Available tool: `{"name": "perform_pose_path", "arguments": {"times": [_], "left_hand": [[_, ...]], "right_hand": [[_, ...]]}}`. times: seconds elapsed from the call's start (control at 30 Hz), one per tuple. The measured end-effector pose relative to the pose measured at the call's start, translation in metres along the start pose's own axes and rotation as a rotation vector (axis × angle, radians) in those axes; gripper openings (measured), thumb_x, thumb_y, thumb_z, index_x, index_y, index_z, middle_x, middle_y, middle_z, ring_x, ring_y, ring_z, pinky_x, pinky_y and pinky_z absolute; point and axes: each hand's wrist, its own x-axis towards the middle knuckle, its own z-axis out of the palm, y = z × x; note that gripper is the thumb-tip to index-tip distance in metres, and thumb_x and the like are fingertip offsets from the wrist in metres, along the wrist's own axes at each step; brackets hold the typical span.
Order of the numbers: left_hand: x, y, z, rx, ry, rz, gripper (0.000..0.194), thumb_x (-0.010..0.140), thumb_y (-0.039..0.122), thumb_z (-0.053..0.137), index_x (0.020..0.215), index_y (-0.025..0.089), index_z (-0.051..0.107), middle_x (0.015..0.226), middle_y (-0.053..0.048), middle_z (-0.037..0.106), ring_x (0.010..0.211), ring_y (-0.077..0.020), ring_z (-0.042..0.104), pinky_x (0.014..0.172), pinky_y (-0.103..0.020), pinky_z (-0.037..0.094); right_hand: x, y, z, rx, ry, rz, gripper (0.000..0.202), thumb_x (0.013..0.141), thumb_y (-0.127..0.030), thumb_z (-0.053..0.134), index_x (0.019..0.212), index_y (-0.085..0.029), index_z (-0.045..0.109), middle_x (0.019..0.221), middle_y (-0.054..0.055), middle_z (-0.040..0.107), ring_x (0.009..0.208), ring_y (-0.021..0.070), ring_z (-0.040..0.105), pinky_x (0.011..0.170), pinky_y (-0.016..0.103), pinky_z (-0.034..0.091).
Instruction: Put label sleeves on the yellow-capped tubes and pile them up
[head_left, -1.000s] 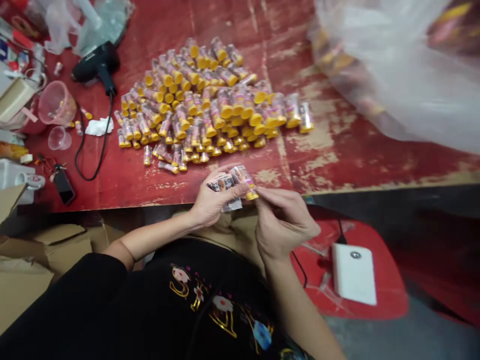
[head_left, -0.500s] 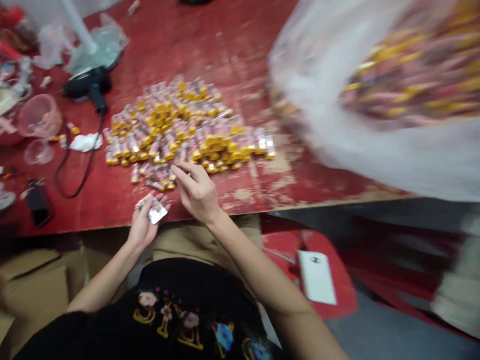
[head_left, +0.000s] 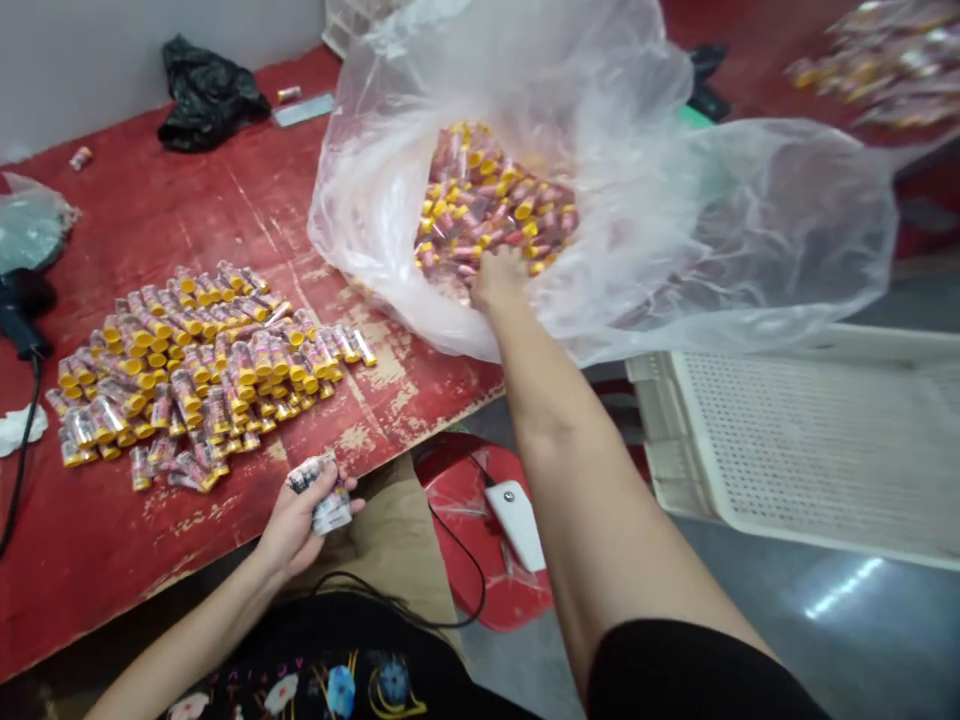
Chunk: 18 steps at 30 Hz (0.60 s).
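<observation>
Right hand (head_left: 501,278) has moved into the plastic bag (head_left: 637,230), grip unclear; left fingers (head_left: 321,487) pinch printed slips (head_left: 332,514).

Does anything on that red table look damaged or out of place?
Yes. The red table has pale, worn patches between the pile of yellow-capped tubes and the large plastic bag, so it looks damaged. One stray tube lies beside the crumpled black bag, another farther left, both apart from the pile.

Red tabletop (head_left: 202,205), paint scuffed pale in patches. On it: heap of small clear cylindrical tubes with yellow ends (head_left: 199,385); large open translucent plastic bag (head_left: 637,240); crumpled black plastic bag (head_left: 210,98), far side; black pistol-shaped blower (head_left: 26,305), left.
</observation>
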Motion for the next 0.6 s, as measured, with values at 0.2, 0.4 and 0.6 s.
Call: {"name": "perform_pose_path", "arguments": {"times": [0.2, 0.4, 0.6], "left_hand": [[0.036, -0.01, 0.07, -0.003, -0.182, 0.079, 0.043, 0.054, 0.025, 0.101, 0.078, 0.013, 0.067, 0.064, 0.006, 0.064, 0.056, -0.0059, 0.06, 0.076, -0.03, 0.066], [0.046, -0.036, 0.107, 0.034, -0.337, 0.222, 0.051, 0.051, 0.04, 0.1, 0.081, 0.014, 0.068, 0.068, 0.005, 0.066, 0.059, -0.0074, 0.062, 0.075, -0.027, 0.061], [0.035, -0.063, 0.102, 0.21, -0.392, 0.354, 0.042, 0.056, 0.032, 0.099, 0.085, 0.015, 0.073, 0.082, 0.002, 0.074, 0.071, -0.0074, 0.067, 0.076, -0.02, 0.056]], "right_hand": [[-0.061, 0.013, -0.019, 0.589, 0.207, -0.089, 0.028, 0.103, -0.023, 0.05, 0.129, -0.015, 0.055, 0.134, 0.015, 0.06, 0.117, 0.0192, 0.062, 0.103, 0.037, 0.049], [-0.255, 0.001, -0.041, 1.591, -0.025, 0.05, 0.048, 0.073, -0.053, 0.086, 0.101, -0.025, 0.059, 0.087, -0.004, 0.063, 0.068, 0.0077, 0.061, 0.061, 0.023, 0.053], [-0.34, -0.025, -0.044, 1.431, 0.111, 0.236, 0.035, 0.07, -0.047, 0.085, 0.082, -0.018, 0.07, 0.069, -0.002, 0.06, 0.063, 0.0084, 0.051, 0.06, 0.023, 0.045]]}}
